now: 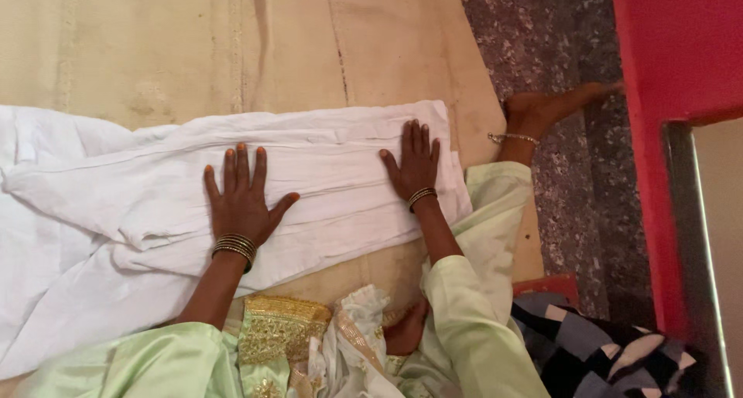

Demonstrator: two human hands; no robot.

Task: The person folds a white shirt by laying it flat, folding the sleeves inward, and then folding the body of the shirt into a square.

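— Hands?
— Left hand (241, 202) and right hand (414, 163) both lie flat, fingers spread, pressing the white cloth (325, 174).
— And the cloth?
— Folded, spread across a tan mat (232, 42), beside the speckled floor (549, 58).

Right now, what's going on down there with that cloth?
A person sitting on the floor has both hands pressed flat on a white cotton garment spread over a beige floor mat. The left hand rests palm down near the middle of the cloth, and the right hand lies flat near its right end. The garment looks partly folded lengthwise, with loose fabric bunched at the left. A black-and-grey patterned cloth lies by the red wall.
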